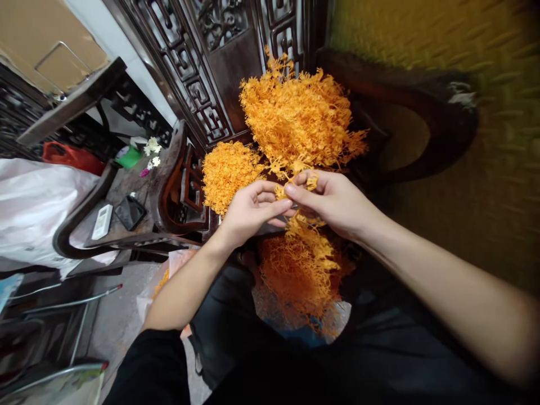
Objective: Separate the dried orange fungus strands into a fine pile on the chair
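My left hand [252, 208] and my right hand [333, 199] meet at the middle of the view, each pinching the same small orange plastic sprig [282, 190] between thumb and fingers. A long orange branch piece [306, 247] hangs below the hands over my lap. Behind them a big heap of orange sprigs [297, 115] rests against the carved dark wooden chair [219, 62]. A smaller orange pile [228, 171] lies to its left. More orange sprigs sit in a bag [304, 304] between my knees.
A second dark wooden chair [126, 225] at left carries a white remote [102, 221], a black object [130, 212] and small white flowers [152, 149]. White plastic sheeting [34, 208] lies far left. Metal bars [71, 304] stand lower left.
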A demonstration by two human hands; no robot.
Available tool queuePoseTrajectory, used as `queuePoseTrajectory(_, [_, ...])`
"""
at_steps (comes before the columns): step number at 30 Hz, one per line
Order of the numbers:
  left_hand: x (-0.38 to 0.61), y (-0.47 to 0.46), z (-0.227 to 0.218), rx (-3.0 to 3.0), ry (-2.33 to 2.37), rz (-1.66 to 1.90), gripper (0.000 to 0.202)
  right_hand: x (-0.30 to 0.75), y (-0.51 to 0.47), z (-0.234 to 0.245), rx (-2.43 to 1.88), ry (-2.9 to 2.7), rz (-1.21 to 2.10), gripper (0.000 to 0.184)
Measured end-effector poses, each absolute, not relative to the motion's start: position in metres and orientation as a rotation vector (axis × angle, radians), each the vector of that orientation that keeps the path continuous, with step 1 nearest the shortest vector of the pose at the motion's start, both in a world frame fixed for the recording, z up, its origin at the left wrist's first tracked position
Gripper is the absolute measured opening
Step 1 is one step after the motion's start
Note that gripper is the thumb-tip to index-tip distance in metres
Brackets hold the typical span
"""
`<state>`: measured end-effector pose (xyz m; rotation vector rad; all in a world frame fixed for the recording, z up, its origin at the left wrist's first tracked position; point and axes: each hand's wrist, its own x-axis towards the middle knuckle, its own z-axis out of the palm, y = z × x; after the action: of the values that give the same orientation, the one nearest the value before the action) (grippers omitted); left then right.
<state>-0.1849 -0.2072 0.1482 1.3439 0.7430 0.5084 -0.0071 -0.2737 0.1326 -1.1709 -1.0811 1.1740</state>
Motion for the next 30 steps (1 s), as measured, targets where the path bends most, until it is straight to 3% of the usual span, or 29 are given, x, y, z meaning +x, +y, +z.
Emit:
queuePoseTrajectory(6, [-0.176,-0.208,0.143,1.384,0.769,0.641,0.057,-0.01,-0.273,0.132,-1.212,-1.057,1.134,0.055])
queuePoseTrajectory(13, [-0.179,-0.208,0.14,1.604,0.807,0.66,0.042,-0.012,-0.275,0.132,-1.242,-1.032,1.09,0.053])
queuePoseTrajectory(23, [-0.189,-0.234,0.162,2.233,0.58,1.15,0.043,0.014,-0.264,0.137,-1.202,-0.677,0.874,0.039])
queuePoseTrajectory(30, [-0.194,-0.209,0.163,2.109,0.666,0.939,0.032,0.018,-0.28,0.143,-1.068,-0.911,1.28,0.047])
